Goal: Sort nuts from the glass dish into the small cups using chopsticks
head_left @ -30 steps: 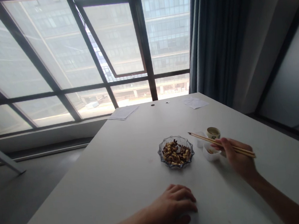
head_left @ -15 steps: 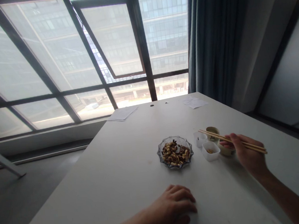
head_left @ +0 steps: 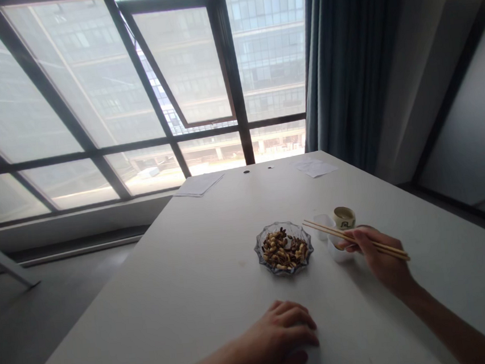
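My right hand [head_left: 382, 260] grips a pair of wooden chopsticks [head_left: 326, 229]. Their tips hang just off the right rim of a scalloped glass dish [head_left: 259, 256], and I see nothing between them. Peanuts and dark seeds or nuts [head_left: 281, 252] are heaped in that dish. Beneath the chopsticks stand two small translucent white tubs, a rear one [head_left: 322, 220] and a front one [head_left: 340, 256] that my fingers partly cover. Behind them is a tan cup [head_left: 344, 215] with a dark character on it. My left hand [head_left: 283, 332] lies palm down on the table, fingers loosely bent, holding nothing.
The white table [head_left: 183, 279] runs toward a large window [head_left: 184, 67]. At its far end lie papers on the left [head_left: 200, 185] and more sheets on the right [head_left: 316, 167]. A dark blue curtain [head_left: 343, 69] hangs beyond the right corner.
My right hand has moved left with the chopsticks, bringing their tips from above the rear tub to beside the glass dish. A second cup is now hidden behind that hand. My left hand stays put.
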`<state>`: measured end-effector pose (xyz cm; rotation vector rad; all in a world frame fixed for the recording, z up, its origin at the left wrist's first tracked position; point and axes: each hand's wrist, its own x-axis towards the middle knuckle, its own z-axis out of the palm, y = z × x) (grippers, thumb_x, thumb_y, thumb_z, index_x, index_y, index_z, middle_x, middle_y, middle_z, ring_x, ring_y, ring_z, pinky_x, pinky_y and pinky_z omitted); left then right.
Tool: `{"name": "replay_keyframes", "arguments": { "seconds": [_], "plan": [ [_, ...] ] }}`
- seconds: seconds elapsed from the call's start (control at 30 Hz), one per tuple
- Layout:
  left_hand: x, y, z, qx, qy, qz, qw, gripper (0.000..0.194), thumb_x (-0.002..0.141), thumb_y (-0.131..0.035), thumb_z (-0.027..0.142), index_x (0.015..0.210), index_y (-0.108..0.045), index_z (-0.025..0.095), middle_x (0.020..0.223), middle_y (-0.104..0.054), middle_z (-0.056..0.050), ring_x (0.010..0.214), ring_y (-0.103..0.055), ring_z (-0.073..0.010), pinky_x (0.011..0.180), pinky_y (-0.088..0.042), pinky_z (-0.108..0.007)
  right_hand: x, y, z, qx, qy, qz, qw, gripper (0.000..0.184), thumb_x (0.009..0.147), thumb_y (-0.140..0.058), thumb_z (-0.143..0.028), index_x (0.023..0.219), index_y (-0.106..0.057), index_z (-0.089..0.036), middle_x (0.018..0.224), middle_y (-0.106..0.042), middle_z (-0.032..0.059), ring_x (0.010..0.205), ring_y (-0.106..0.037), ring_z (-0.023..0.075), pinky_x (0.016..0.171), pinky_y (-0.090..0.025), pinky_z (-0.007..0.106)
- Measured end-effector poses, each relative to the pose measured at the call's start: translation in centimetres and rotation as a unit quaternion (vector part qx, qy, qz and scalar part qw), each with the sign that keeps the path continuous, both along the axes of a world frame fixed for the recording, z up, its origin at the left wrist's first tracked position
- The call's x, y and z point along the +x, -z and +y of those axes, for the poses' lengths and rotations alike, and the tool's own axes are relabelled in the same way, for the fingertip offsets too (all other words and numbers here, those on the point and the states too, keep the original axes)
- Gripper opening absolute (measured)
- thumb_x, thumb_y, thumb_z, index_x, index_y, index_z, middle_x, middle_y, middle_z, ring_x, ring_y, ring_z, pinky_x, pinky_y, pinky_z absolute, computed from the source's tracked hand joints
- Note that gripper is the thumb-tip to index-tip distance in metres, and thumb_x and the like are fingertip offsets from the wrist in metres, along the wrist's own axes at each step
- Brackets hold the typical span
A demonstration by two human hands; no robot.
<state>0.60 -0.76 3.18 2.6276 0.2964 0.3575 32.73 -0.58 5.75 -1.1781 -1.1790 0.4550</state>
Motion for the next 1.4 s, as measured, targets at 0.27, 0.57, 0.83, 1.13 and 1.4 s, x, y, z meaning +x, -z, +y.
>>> {"name": "replay_keyframes", "arguments": {
  "seconds": [0.27,0.57,0.83,1.13,1.4],
  "plan": [
    [0.0,0.0,0.0,-0.004,0.001,0.0,1.0,0.033,0.095,-0.067,0.021,0.127,-0.064,0.029,0.134,-0.069,-0.006,0.133,-0.059,-0.0271,0.117,-0.042,-0.042,-2.2,0.7,0.7,-0.016,-0.122,-0.094,0.988,0.041,0.102,-0.061,-0.054,0.088,-0.079,-0.02,0.081,-0.079,0.0076,0.071,-0.075,0.0217,0.066,-0.062,0.032],
    [0.0,0.1,0.0,-0.001,0.004,-0.006,1.0,0.033,0.094,-0.067,0.021,0.126,-0.063,0.029,0.134,-0.069,-0.006,0.133,-0.059,-0.0276,0.116,-0.042,-0.043,-3.6,1.2,2.1,-0.034,-0.156,-0.104,0.982,0.042,0.102,-0.062,-0.055,0.084,-0.077,-0.019,0.074,-0.075,0.0051,0.068,-0.074,0.0205,0.065,-0.061,0.03],
    [0.0,-0.1,0.1,0.0,0.004,0.002,1.0,0.033,0.094,-0.067,0.021,0.126,-0.063,0.029,0.134,-0.069,-0.006,0.133,-0.059,-0.0274,0.117,-0.042,-0.042,-3.9,1.8,2.1,-0.045,-0.18,-0.077,0.98,0.039,0.102,-0.061,-0.054,0.096,-0.081,-0.02,0.087,-0.079,0.0088,0.077,-0.078,0.0247,0.071,-0.066,0.035],
    [0.0,-0.1,0.0,-0.008,0.005,-0.001,1.0,0.034,0.095,-0.067,0.021,0.128,-0.063,0.03,0.134,-0.069,-0.007,0.133,-0.059,-0.0275,0.117,-0.041,-0.043,-4.2,1.4,1.5,-0.067,-0.146,-0.092,0.983,0.041,0.101,-0.061,-0.057,0.091,-0.079,-0.021,0.08,-0.079,0.0079,0.072,-0.078,0.0247,0.069,-0.065,0.035],
    [0.1,-0.1,0.0,0.003,0.003,0.006,1.0,0.033,0.094,-0.068,0.021,0.126,-0.063,0.03,0.135,-0.069,-0.006,0.132,-0.06,-0.0271,0.117,-0.042,-0.042,-4.0,1.9,1.6,-0.091,-0.14,-0.044,0.985,0.045,0.098,-0.065,-0.062,0.096,-0.081,-0.019,0.083,-0.082,0.0094,0.076,-0.081,0.0262,0.07,-0.067,0.035]
  ]
}}
